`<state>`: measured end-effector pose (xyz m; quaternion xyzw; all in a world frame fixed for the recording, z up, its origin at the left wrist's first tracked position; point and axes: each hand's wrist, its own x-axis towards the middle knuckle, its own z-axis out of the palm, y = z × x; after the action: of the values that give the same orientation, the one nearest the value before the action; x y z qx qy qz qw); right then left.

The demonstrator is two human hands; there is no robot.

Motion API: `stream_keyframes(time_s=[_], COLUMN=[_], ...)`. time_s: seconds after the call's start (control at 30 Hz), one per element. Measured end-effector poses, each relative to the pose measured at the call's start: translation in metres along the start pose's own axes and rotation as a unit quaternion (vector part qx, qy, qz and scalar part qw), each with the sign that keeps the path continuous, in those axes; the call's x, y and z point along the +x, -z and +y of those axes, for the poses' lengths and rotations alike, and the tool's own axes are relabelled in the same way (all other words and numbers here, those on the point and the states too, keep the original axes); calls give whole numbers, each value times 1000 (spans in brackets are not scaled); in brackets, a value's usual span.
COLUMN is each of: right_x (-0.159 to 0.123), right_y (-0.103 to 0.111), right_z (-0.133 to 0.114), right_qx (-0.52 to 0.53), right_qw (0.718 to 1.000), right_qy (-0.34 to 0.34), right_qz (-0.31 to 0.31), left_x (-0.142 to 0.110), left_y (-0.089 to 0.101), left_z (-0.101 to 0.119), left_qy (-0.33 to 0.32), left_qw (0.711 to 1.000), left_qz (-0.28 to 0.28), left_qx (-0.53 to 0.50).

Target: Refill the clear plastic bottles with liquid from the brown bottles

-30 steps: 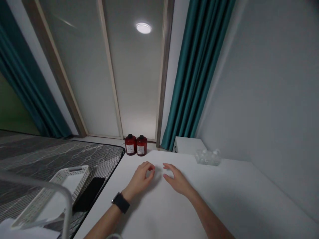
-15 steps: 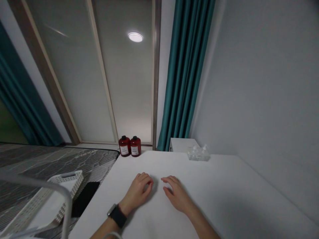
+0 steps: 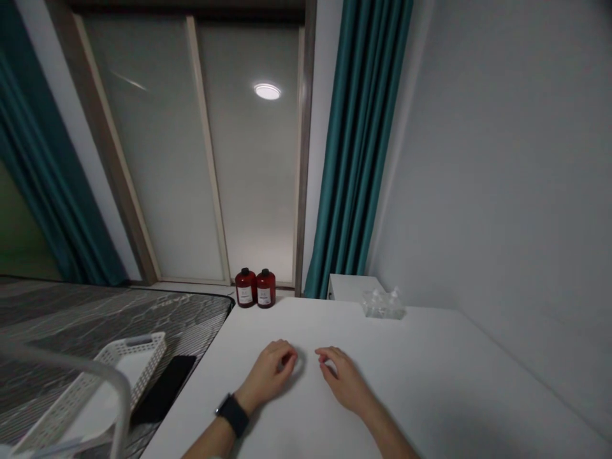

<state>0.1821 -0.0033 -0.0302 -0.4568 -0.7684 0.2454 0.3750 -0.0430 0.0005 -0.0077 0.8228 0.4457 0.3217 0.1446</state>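
Observation:
My left hand (image 3: 273, 370) rests over the white table (image 3: 406, 382), its fingers curled and the thumb tip against the index finger. Nothing shows between them. A dark-strapped watch (image 3: 233, 414) is on that wrist. Across a short gap is my right hand (image 3: 347, 381), its fingers bent toward the left hand and the thumb a little apart from the fingertips. It holds nothing that I can see. Two dark red bottles (image 3: 245, 288) with black caps and white labels stand side by side at the table's far left corner, beyond both hands.
A clear plastic container (image 3: 383, 305) sits at the table's far edge, near a white cabinet (image 3: 354, 287). To the left, a white perforated basket (image 3: 152, 357) and a flat black object (image 3: 165, 389) lie on a grey patterned surface. A blurred pale curved bar (image 3: 117, 382) crosses the lower left.
The view has tilted up slightly, so things sit lower in the picture. My right hand's thumb and fingers have come closer together. My left hand keeps much the same curled shape.

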Motion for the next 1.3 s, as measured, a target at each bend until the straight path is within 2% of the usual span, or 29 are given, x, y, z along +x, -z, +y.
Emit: stream_keyframes(time_s=[0.33, 1.3], right_x=[-2, -3], right_y=[1, 4], right_z=[4, 0], right_qx=[6, -8], right_qw=[1000, 999], right_qy=[0, -3], right_qz=[-18, -40], left_x=[0, -2], left_y=[-5, -8], left_z=[1, -3], left_qy=[2, 9], left_qw=[1000, 999], left_qz=[-30, -50], left_qx=[-1, 5])
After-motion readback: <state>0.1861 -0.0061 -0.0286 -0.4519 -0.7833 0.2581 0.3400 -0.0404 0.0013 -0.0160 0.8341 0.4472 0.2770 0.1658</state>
